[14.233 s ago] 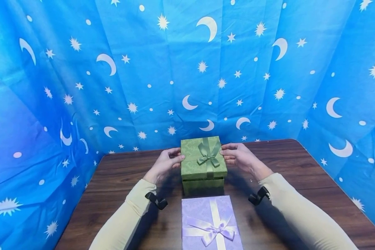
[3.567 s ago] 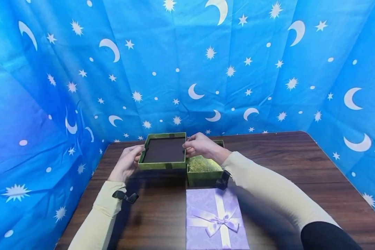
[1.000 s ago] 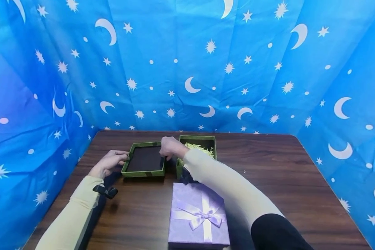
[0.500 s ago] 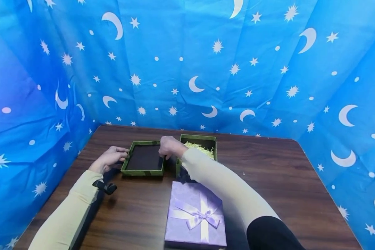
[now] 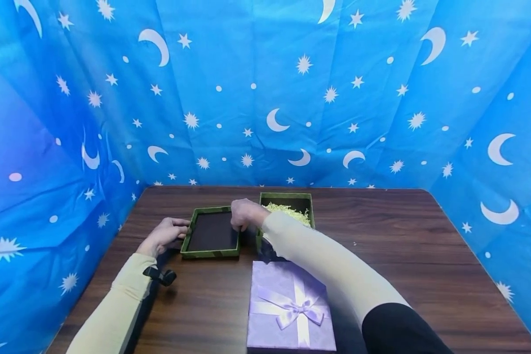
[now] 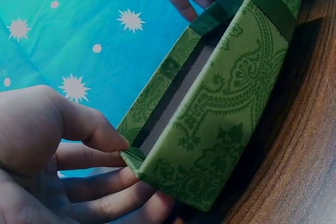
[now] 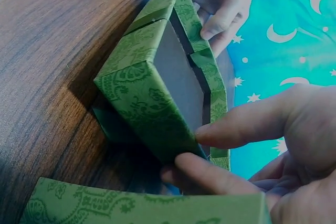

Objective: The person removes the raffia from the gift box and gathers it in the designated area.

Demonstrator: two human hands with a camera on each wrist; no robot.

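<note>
A green patterned gift-box lid (image 5: pixel 209 254) lies upside down, low at the left of its box, its dark inside facing up. My left hand (image 5: pixel 162 236) pinches its left edge; in the left wrist view the thumb presses the rim of the lid (image 6: pixel 220 103) and the other fingers sit outside and below. On the opposite edge my right hand (image 5: pixel 247 215) pinches the wall between thumb and fingers, as the right wrist view shows. A strip of green ribbon (image 7: pixel 115 124) shows under the lid. Whether the lid fully rests on the table cannot be told.
Right of the lid stands the uncovered green box (image 5: pixel 286 195), holding yellow shredded paper (image 5: pixel 287 210), partly hidden by my right forearm. A purple gift box (image 5: pixel 265 329) with a bow sits in front. Wooden table (image 5: pixel 402 246); blue star-and-moon cloth (image 5: pixel 230 54) around it.
Earlier the lid sat on the green box, then was lifted off, turned over and carried left. It has since come down lower. Over the last second the hands and lid hardly move; the view shifts slightly.
</note>
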